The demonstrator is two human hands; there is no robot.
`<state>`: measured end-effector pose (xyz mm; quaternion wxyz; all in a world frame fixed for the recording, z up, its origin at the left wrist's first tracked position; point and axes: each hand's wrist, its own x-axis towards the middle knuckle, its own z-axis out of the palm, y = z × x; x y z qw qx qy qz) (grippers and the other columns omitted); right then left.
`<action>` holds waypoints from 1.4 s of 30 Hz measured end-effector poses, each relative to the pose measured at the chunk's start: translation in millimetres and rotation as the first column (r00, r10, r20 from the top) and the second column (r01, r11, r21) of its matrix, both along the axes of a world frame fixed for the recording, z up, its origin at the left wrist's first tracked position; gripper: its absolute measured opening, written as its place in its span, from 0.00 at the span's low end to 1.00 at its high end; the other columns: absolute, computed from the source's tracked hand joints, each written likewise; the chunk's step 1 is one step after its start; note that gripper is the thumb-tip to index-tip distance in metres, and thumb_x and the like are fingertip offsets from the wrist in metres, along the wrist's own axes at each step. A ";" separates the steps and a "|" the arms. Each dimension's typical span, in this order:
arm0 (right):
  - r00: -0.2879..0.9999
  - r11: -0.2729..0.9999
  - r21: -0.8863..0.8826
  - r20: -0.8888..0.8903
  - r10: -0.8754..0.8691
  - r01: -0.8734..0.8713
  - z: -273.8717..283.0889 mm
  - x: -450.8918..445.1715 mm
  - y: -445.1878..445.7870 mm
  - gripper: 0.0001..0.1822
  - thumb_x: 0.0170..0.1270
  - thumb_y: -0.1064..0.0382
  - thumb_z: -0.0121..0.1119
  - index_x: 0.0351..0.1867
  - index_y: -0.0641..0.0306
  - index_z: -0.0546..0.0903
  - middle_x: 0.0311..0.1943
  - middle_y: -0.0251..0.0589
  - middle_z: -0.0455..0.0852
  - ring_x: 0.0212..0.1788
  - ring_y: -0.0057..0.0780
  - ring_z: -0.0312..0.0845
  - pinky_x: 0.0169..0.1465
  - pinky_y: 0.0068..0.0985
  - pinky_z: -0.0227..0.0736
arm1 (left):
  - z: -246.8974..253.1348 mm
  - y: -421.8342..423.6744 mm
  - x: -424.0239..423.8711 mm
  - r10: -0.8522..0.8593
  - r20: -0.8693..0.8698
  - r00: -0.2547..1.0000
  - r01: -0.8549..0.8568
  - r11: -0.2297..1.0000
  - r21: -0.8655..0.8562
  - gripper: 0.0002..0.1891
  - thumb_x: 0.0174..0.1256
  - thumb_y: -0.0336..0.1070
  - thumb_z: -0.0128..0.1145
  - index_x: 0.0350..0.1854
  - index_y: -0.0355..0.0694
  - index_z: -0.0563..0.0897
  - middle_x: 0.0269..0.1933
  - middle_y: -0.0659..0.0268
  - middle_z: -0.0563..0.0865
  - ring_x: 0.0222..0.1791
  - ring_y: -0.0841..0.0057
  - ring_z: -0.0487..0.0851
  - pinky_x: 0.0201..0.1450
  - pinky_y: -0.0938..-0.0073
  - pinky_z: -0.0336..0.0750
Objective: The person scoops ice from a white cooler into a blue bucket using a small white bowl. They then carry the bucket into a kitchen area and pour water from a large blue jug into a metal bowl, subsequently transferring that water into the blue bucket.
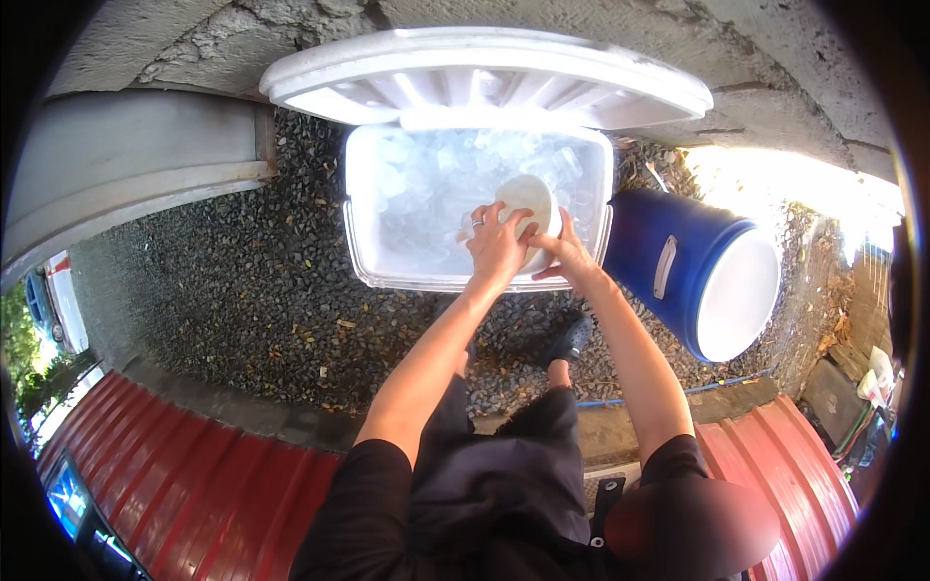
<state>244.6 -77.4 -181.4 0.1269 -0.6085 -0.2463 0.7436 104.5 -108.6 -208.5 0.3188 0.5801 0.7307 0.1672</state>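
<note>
A white cooler box (356,240) stands before me, lid (479,69) raised, with translucent ice pieces (414,174) inside. A white round tub (524,190) is tilted over the ice near the cooler's front right. My right hand (570,254) grips its right side, thumb across the near part. My left hand (498,243), wearing a ring, lies against the tub's left side with bent, spread fingers. Whether the left fingers grip the tub or only rest on it is unclear. The tub's lower side is hidden by my hands.
A blue drum (654,261) with a white end lies on its side right of the cooler. A rough concrete wall (465,14) rises behind the lid. Gravel (290,305) covers the ground. Red corrugated sheets (203,479) flank me, and a blue hose (603,401) runs nearby.
</note>
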 end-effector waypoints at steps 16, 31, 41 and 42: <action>0.371 0.819 -0.243 -0.799 -0.473 0.520 17.5 85.5 -69.0 0.17 0.48 0.65 0.62 0.41 0.69 0.80 0.46 0.47 0.82 0.52 0.39 0.75 0.60 0.39 0.68 | 153.0 -32.0 100.9 -0.444 0.005 0.896 0.432 0.875 0.217 0.24 0.49 0.18 0.52 0.52 0.37 0.77 0.65 0.47 0.63 0.62 0.48 0.67 0.55 0.55 0.74; 0.301 0.730 0.575 0.817 -0.492 -0.368 154.0 349.0 -99.4 0.53 0.32 0.63 0.67 0.68 0.42 0.57 0.59 0.53 0.56 0.63 0.52 0.48 0.59 0.49 0.63 | 115.4 11.6 368.8 -0.393 0.630 0.670 0.179 0.909 0.376 0.22 0.47 0.14 0.41 0.39 0.41 0.83 0.51 0.50 0.75 0.56 0.51 0.72 0.60 0.57 0.67; 0.057 0.697 0.457 0.855 -0.516 -0.552 173.5 326.1 -119.9 0.49 0.36 0.69 0.70 0.65 0.47 0.58 0.61 0.57 0.50 0.65 0.54 0.45 0.58 0.53 0.63 | 111.3 7.8 264.8 -0.276 0.346 0.897 0.047 0.837 0.545 0.25 0.40 0.12 0.47 0.45 0.35 0.78 0.48 0.55 0.76 0.55 0.56 0.74 0.61 0.61 0.67; 0.092 0.698 0.511 0.834 -0.545 -0.502 184.1 308.1 -118.9 0.49 0.37 0.69 0.71 0.65 0.48 0.58 0.61 0.56 0.50 0.65 0.53 0.46 0.60 0.53 0.62 | 91.5 18.2 230.3 -0.179 0.248 0.952 0.031 0.863 0.503 0.25 0.41 0.13 0.48 0.47 0.36 0.77 0.51 0.55 0.76 0.58 0.57 0.72 0.63 0.59 0.65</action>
